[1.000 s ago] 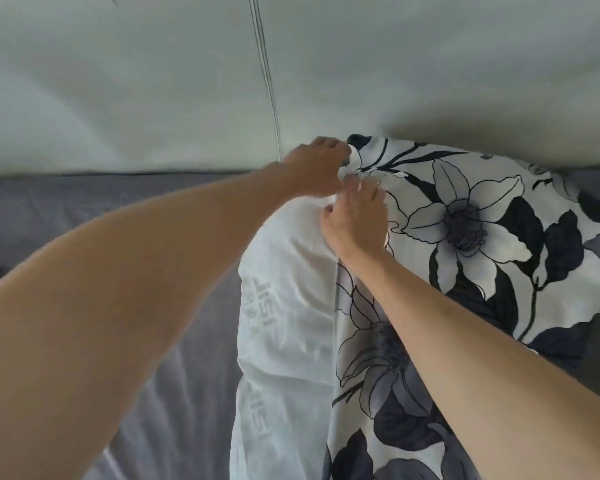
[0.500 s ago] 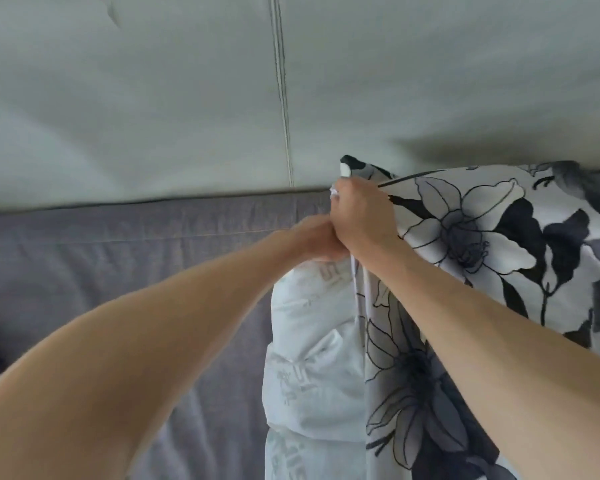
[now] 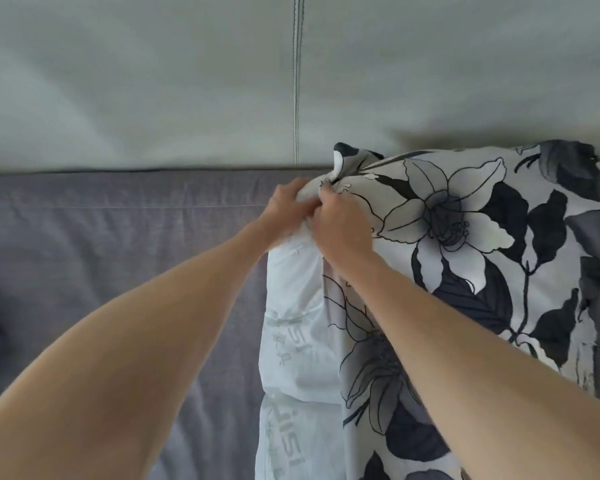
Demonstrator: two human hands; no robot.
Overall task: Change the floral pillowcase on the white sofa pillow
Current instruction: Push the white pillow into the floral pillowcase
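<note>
At far corner of the white pillow (image 3: pixel 298 327), both hands meet on the floral pillowcase (image 3: pixel 465 237). Left hand (image 3: pixel 286 209) has its grip curled on the bunched corner; right hand (image 3: pixel 342 226) has its grip pinching the case edge. Vs. 1 s ago, hands have closed in together and the fabric corner now stands up, gathered. Pillow lies on the grey sofa seat (image 3: pixel 118 237), w/ its left strip bare. Judgement: case mid-change, corner still being worked; can't tell if going on or off.

One pillow (image 3: pixel 297 344), one pillowcase (image 3: pixel 465 237) (two hands)
</note>
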